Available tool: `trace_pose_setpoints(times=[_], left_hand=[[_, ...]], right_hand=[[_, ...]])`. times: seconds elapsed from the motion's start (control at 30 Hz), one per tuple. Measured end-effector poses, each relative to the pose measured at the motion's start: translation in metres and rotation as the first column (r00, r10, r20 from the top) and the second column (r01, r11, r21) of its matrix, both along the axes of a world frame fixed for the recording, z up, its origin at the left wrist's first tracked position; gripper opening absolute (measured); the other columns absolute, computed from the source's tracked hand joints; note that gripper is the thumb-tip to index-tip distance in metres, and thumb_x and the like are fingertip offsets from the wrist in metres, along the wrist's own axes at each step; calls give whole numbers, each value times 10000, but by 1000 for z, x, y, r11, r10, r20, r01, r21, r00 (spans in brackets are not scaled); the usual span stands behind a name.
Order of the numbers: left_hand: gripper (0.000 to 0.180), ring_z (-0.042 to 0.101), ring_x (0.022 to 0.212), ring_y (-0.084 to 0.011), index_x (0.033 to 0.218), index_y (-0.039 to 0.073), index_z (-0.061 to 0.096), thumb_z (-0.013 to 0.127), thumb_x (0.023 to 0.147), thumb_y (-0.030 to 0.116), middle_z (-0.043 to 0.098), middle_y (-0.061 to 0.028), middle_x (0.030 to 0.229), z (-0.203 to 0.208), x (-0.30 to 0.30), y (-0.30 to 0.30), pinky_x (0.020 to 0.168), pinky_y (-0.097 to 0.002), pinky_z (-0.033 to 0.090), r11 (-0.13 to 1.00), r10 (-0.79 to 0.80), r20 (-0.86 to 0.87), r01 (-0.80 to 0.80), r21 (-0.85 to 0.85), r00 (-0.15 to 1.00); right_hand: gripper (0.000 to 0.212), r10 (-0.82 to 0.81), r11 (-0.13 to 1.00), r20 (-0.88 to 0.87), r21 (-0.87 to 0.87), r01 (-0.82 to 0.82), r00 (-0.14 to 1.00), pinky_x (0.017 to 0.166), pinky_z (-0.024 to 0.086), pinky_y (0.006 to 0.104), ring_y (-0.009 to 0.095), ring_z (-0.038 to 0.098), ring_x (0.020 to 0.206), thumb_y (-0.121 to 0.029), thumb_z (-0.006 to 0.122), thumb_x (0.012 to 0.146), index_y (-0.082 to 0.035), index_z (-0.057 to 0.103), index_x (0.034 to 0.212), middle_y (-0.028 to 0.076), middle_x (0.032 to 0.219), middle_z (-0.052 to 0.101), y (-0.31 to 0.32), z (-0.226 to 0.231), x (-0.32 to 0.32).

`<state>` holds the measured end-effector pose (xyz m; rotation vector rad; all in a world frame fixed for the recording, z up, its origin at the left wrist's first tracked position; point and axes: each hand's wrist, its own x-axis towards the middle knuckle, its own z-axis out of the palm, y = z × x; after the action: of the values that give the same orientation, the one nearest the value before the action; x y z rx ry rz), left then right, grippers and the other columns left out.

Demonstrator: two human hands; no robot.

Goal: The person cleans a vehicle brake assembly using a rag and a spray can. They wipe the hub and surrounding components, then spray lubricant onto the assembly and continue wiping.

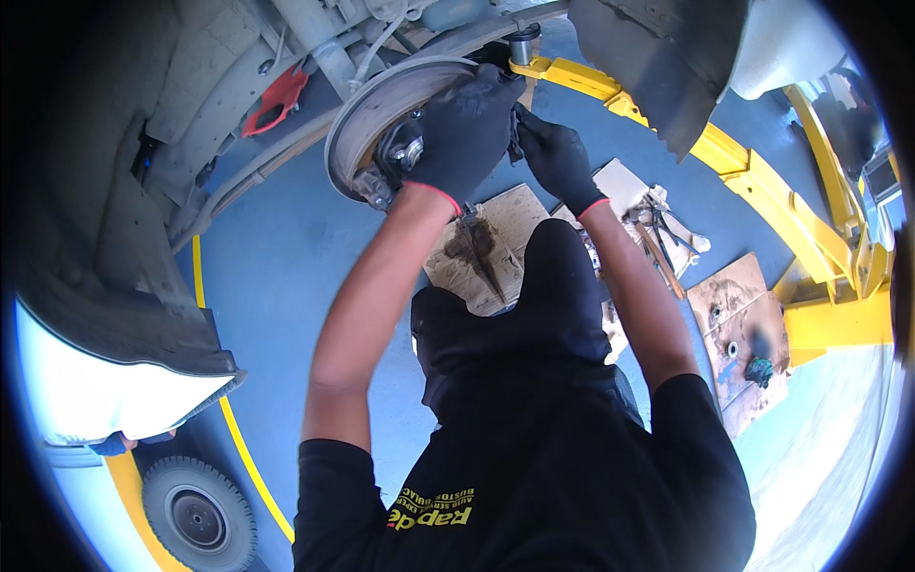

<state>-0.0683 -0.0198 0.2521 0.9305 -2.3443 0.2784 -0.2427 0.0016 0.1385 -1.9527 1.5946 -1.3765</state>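
A round brake assembly [348,143] with a metal rim hangs under a raised vehicle, a shiny hub [410,153] at its middle. My left hand [467,129], in a black glove with a red cuff, reaches across its right side. The back of that glove faces me, and its fingers are mostly hidden against the upper edge of the assembly. Just to the right is my right hand [560,160], gloved alike. Its fingers are bent and pressed together at a small dark piece [517,132] between the hands, too dark to name.
Stained cardboard [505,224] lies on the blue floor below, with pliers and a hammer [660,257] to its right. Small parts sit on another cardboard sheet [739,329]. A yellow lift arm [762,186] curves along the right. A wheel [200,515] lies lower left.
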Motion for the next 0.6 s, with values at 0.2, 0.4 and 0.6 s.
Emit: trace_pose_setpoints(times=[0.2,0.4,0.6], left_hand=[[474,618,1351,-276,1405,202,726,695,966,380,703,-92,1403,77,11,-48,1183,-464,456,976,-219,445,190,109,868],[440,666,1284,-335,1357,115,742,694,1026,401,725,-138,1372,81,68,-136,1134,-445,493,931,-310,255,238,278,916],[386,701,1196,-362,1220,80,802,697,1030,400,773,-169,1239,70,59,-105,1096,-448,508,965,-98,124,64,255,988]], right_hand=[[358,-136,987,-99,71,143,986,895,589,475,386,749,1009,-321,621,1044,-216,732,1368,136,1056,789,-6,-11,-7],[298,-213,972,-145,72,225,966,889,580,541,443,737,995,-319,605,1027,-97,762,1148,208,1029,781,-24,-75,-16],[351,-154,950,-110,256,178,982,881,557,588,493,716,1001,-383,611,1061,-74,768,1117,265,1013,763,-4,-134,2]])
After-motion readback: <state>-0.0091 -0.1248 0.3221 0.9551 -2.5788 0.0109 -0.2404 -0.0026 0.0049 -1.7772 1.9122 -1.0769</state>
